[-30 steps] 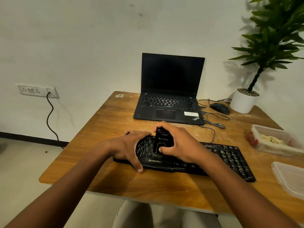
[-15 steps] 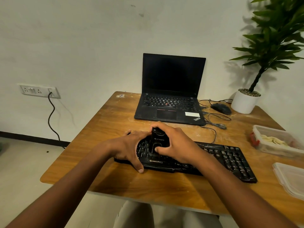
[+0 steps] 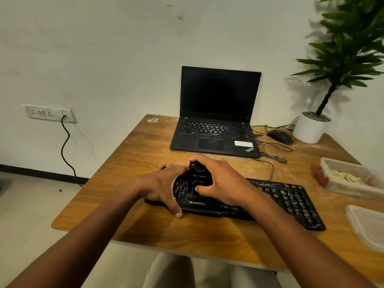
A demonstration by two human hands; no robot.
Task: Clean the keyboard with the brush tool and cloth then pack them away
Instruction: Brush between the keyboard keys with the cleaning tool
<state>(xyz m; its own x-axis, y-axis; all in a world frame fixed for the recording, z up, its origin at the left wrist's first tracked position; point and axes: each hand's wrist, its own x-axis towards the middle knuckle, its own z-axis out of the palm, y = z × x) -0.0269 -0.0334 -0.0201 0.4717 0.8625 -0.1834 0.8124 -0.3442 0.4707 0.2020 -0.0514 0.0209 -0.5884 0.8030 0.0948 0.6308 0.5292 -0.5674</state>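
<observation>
My right hand (image 3: 220, 183) gripped brush (image 3: 199, 177); left (image 3: 166, 186) lay flat, steadying keyboard (image 3: 291, 200). Hard strokes toward 12 o'clock could pop keys.

Dim, warm indoor light, falling from above and somewhat from the right. The plant (image 3: 351, 48), far right of the right hand (image 3: 223, 182), casts a soft shadow leftward on the wall (image 3: 104, 48); both forearms throw broad, diffuse shadows on the table (image 3: 145, 227) below the left hand (image 3: 164, 186). No harsh glare: only a faint sheen on the tabletop beyond the hands. Wide-angle distortion bows the table edges and stretches the forearms toward the lower corners. Leaves at the upper right edge are slightly smeared; the dark keyboard (image 3: 291, 202) under the hands loses detail in shade.
</observation>
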